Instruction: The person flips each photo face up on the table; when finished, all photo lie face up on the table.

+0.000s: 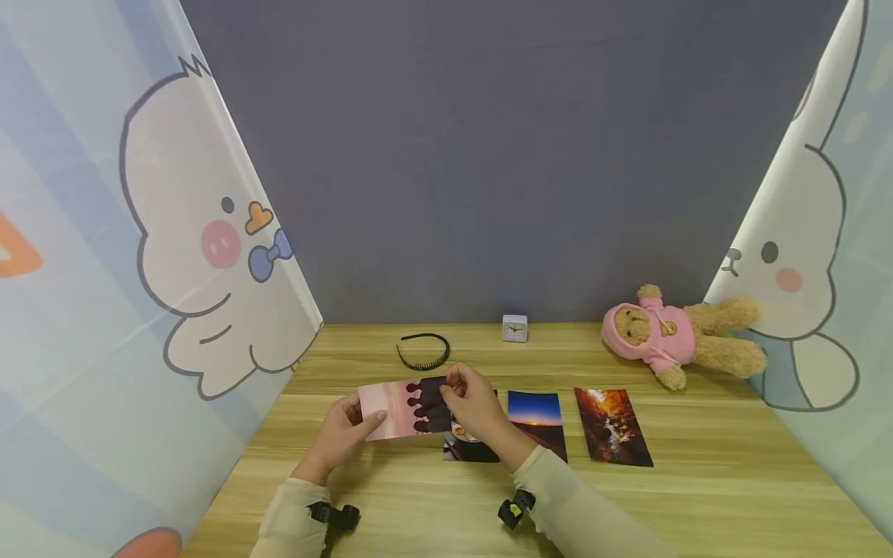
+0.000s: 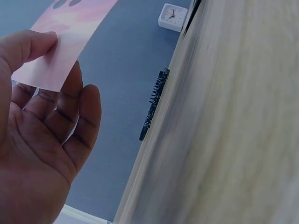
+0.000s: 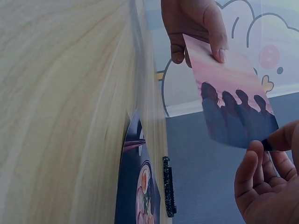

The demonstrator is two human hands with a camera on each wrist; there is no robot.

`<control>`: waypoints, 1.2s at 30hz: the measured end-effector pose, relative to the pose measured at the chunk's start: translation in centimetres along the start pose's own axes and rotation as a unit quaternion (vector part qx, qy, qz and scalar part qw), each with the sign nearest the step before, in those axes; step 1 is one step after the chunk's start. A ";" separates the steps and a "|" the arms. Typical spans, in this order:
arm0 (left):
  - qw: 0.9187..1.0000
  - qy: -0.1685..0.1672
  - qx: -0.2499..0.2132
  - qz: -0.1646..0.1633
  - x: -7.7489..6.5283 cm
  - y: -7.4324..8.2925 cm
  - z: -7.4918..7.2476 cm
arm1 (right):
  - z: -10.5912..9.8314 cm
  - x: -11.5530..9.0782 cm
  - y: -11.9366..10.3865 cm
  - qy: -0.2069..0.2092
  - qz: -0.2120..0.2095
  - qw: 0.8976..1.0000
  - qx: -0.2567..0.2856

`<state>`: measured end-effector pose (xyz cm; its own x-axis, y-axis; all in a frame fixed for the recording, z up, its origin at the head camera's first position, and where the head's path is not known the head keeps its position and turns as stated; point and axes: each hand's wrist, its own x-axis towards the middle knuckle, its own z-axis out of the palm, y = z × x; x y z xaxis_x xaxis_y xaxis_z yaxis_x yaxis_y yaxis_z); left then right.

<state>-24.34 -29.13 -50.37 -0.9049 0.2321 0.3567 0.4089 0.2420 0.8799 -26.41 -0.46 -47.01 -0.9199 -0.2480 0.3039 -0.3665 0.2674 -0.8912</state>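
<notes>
Held up above the table is a photo (image 1: 405, 408) of several dark silhouetted figures against a pink sky. My left hand (image 1: 343, 431) pinches its pale end, thumb on the printed face and fingers behind, as the left wrist view also shows. At the dark end, my right hand (image 1: 476, 404) pinches a corner between thumb and fingertips; in the right wrist view that corner bends slightly. Beneath the right hand lies a food photo (image 1: 469, 449), partly hidden by the hand and the held photo. Beside it is a sunset photo (image 1: 536, 415), its lower part behind the right forearm.
An autumn-forest photo (image 1: 612, 428) lies to the right on the wooden table (image 1: 418, 504). Further back are a black headband (image 1: 434, 363), a small white clock (image 1: 515, 328) and a teddy bear in a pink hoodie (image 1: 670, 333). A grey partition (image 1: 453, 170) rises behind the table.
</notes>
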 end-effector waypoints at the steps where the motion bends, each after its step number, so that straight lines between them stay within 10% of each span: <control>1: 1.000 0.001 -0.001 0.002 0.0 0.0 0.0 | 0.0 0.0 0.0 -0.003 0.000 1.000 0.001; 36: 0.999 0.042 0.026 0.001 0.3 0.0 0.3 | 0.1 -0.3 0.3 -0.090 -0.042 0.992 -0.082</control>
<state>-24.59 -28.82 -50.36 -0.9098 0.1532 0.3856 0.4145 0.2912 0.8622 -26.26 -0.39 -47.36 -0.8511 -0.4333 0.2965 -0.4718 0.3835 -0.7939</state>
